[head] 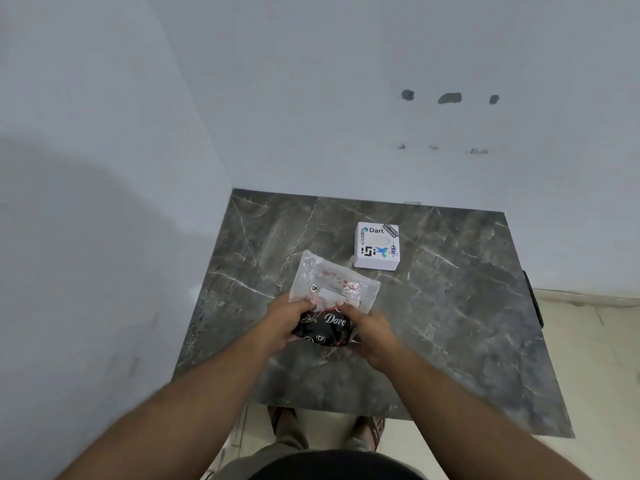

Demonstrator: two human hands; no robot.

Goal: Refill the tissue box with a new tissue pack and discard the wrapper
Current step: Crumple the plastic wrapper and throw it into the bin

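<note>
A tissue pack (330, 289) in a plastic wrapper, clear at the far end and black with white "Dove" lettering at the near end, lies on the dark marble table (450, 323). My left hand (287, 318) grips its near left side and my right hand (369, 329) grips its near right side, thumbs on top. A white square tissue box (377, 245) covered with stickers stands closed behind the pack, a little to the right and apart from it.
The table stands in a corner, with white walls (104, 168) at its left and far edges. Pale floor tiles (595, 358) lie past its right edge. My feet in sandals (375, 427) show below the near edge.
</note>
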